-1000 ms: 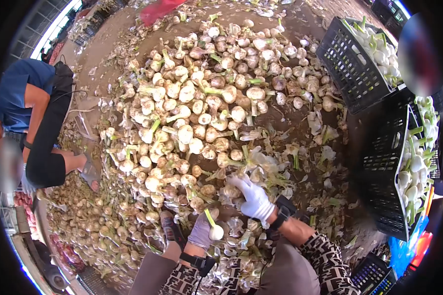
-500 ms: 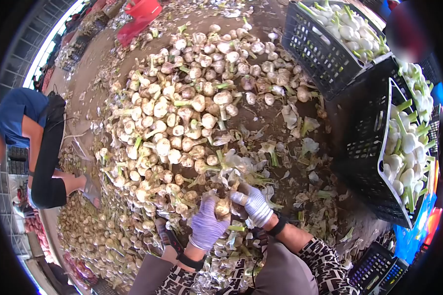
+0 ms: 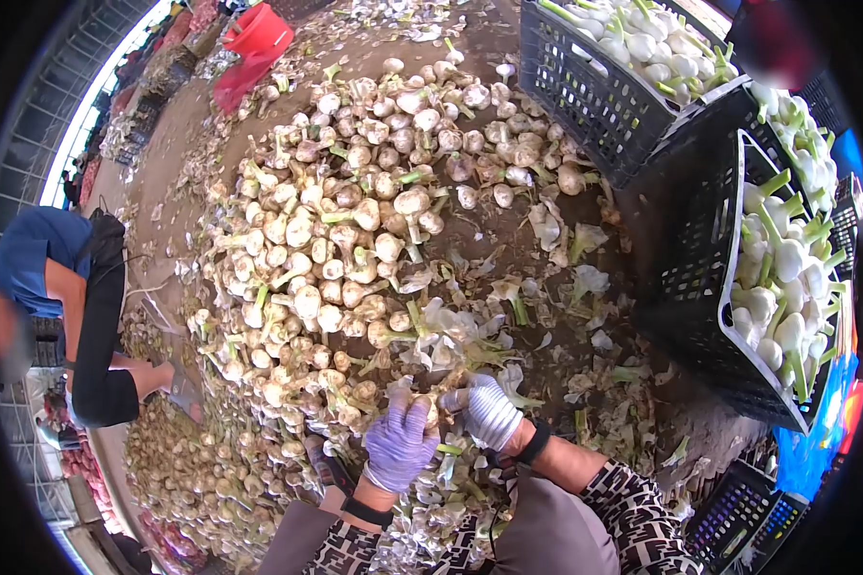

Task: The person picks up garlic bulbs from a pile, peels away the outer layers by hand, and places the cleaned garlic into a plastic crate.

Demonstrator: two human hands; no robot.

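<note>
**Two gloved hands closed on one unpeeled bulb at the heap's near edge**

Two hands meet low in the view. The left hand, in a purple glove, and the right hand, in a white knit glove, both curl their fingers around a brownish garlic bulb. It sits pinched between them at the near edge of the garlic heap on the dirt floor. The bulb is mostly hidden by fingers, so how much skin is still on it cannot be told.

The patterned trousers carry a blocky print that may be lettering, but it is too small to read.

A second ago the left hand held a peeled white bulb by its green stalk while the right reached alone into the heap. Half a second ago both hands were already on the brown bulb. They now sit slightly lower and tighter.

Loose skins litter the floor towards two black crates of peeled bulbs at the right edge. A co-worker in blue crouches at the left edge.
</note>
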